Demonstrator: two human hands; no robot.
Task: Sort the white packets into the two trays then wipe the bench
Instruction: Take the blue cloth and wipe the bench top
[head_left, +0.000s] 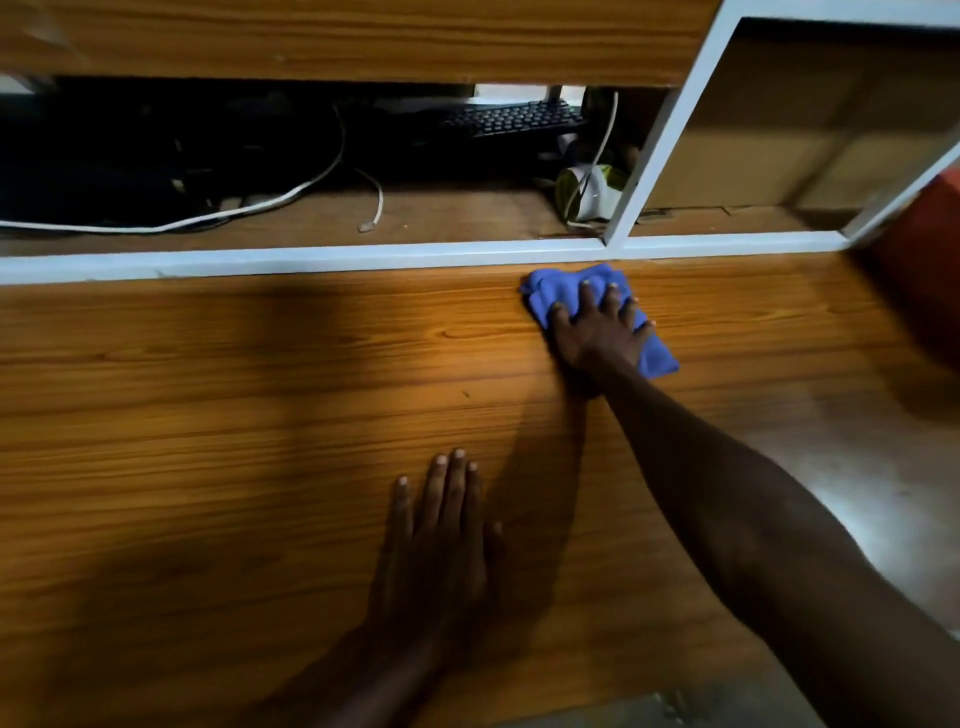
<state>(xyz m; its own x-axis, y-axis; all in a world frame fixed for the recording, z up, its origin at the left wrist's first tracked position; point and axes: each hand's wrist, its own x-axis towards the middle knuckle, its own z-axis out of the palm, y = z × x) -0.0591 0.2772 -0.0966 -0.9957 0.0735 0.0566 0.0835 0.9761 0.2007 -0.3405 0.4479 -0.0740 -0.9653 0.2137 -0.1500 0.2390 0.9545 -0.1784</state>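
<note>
A crumpled blue cloth (558, 293) lies on the wooden bench (234, 415) near its far edge, right of centre. My right hand (597, 332) presses down on the cloth with fingers spread and straight, the arm reaching in from the lower right. Flat on the bench near the front, my left hand (441, 530) rests palm down with straight fingers and holds nothing. No white packets or trays are in view.
A white frame (311, 257) runs along the bench's far edge. Behind it sit white cables (249, 208), a black keyboard (514, 118), a white and green object (589, 192) and brown cardboard (779, 145). Something red (919, 249) stands at the right.
</note>
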